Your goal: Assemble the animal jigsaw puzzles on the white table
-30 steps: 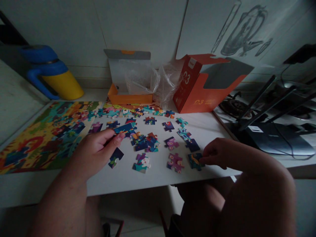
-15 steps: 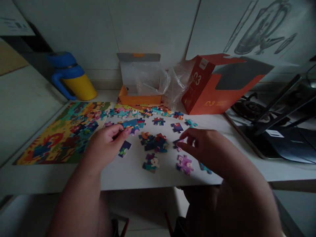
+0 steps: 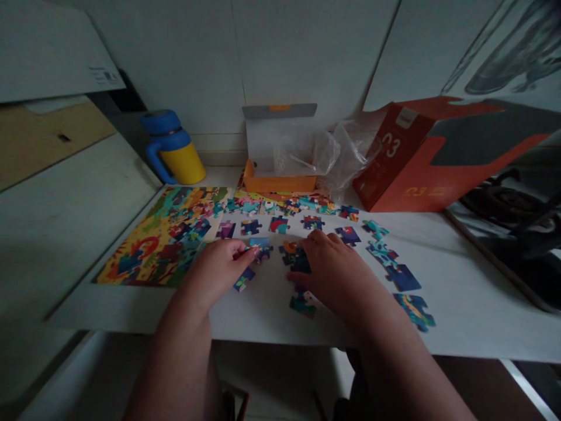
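Observation:
My left hand pinches a light-blue-edged puzzle piece between thumb and fingers, over the white table. A dark blue piece with a green leaf lies just below that hand. To the right, my right hand spreads over a cluster of dark puzzle pieces, thumb and fingers apart and partly covering it. Below the thumb lies a teal piece with a white figure. Whether the right fingers press on the cluster is hard to see.
Loose pieces form a row behind my hands, with a blue piece and others at the right. A colourful picture sheet lies left. Behind stand a blue-yellow jug, an orange open box, plastic wrap and a red carton.
My right hand has moved left from the purple pieces onto the dark cluster. My left hand still holds its piece, now lower beside the cluster. The view has turned left.

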{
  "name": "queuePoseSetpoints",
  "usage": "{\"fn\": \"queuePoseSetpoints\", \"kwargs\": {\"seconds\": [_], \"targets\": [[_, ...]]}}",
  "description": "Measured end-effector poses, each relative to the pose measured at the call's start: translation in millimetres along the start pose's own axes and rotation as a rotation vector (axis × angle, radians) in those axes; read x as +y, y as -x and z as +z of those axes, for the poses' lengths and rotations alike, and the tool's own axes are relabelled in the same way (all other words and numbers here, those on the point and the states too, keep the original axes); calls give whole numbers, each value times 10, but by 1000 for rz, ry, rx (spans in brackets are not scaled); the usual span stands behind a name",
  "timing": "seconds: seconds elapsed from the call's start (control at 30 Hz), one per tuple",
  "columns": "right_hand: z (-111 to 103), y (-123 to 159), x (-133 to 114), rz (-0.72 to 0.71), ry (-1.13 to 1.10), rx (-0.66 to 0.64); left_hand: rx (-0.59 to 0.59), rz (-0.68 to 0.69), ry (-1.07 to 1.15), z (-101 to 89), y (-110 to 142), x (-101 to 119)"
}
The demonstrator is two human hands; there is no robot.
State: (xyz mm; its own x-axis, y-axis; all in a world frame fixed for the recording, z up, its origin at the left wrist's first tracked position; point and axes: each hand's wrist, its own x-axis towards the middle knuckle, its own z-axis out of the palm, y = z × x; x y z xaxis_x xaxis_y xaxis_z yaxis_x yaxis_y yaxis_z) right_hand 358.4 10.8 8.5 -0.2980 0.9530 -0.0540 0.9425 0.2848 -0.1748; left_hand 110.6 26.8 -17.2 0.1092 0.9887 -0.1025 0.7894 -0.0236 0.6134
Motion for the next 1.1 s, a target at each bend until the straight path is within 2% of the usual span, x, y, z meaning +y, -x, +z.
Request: {"fn": "queuePoseSetpoints", "kwargs": {"seconds": [0.13, 0.3, 0.57, 0.7, 0.83, 1.0, 1.1], "targets": [[16, -46, 27, 8, 23, -1, 34, -47, -37, -27, 23, -15], [49, -63, 63, -19, 19, 0, 127, -21, -145, 36, 1, -46], [139, -70, 150, -35, -5, 55, 219, -23, -196, 70, 27, -5], [82, -86, 164, -39, -53, 57, 204, -19, -91, 33, 37, -3], [-10, -114, 166, -7, -164, 49, 186, -26, 31, -120, 108, -69], [-99, -66, 82, -14, -288, 30, 20, -24, -65, -391, 264, -189], [-105, -1, -75, -73, -421, 7, -14, -20, -104, -467, 326, -225]]}}
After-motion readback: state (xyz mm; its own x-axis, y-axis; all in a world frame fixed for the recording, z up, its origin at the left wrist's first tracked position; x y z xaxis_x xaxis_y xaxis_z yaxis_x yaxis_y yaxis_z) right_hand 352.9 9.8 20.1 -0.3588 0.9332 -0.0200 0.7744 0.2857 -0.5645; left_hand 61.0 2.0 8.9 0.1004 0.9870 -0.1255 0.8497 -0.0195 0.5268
